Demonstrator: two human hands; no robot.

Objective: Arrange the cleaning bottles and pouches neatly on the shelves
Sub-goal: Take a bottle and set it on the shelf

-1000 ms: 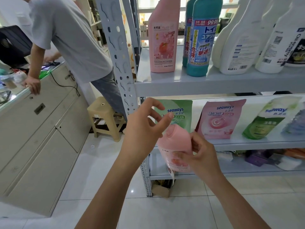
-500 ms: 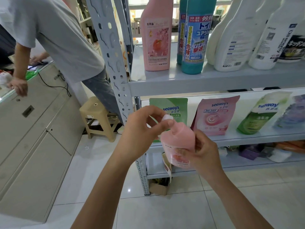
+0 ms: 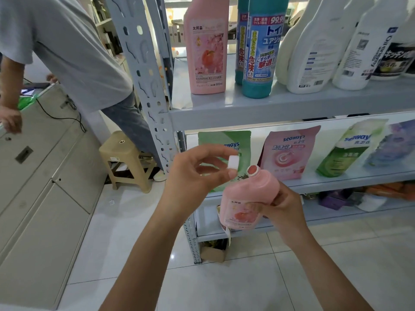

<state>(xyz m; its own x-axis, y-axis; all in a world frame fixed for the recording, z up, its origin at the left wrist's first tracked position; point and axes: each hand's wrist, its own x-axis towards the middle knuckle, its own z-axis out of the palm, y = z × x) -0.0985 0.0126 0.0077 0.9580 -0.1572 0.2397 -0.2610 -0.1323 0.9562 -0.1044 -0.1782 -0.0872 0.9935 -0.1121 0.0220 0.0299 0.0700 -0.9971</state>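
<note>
The small pink bottle is held in the air, tilted, in front of the shelf unit and not on any shelf. Its neck is uncovered. The right hand has its grip closed round the lower body of the small pink bottle. The left hand, just left of and above the small pink bottle's neck, grips a white cap between thumb and fingertips; the cap is apart from the neck.

Directly behind the small pink bottle, a green pouch stands on the middle shelf, with a pink pouch behind and to the right. Above the small pink bottle, the upper shelf carries a tall pink bottle, a teal bottle and white bottles, all upright.

Well to the left of the small pink bottle are a tan stool, a grey cabinet and a person in a grey shirt.
</note>
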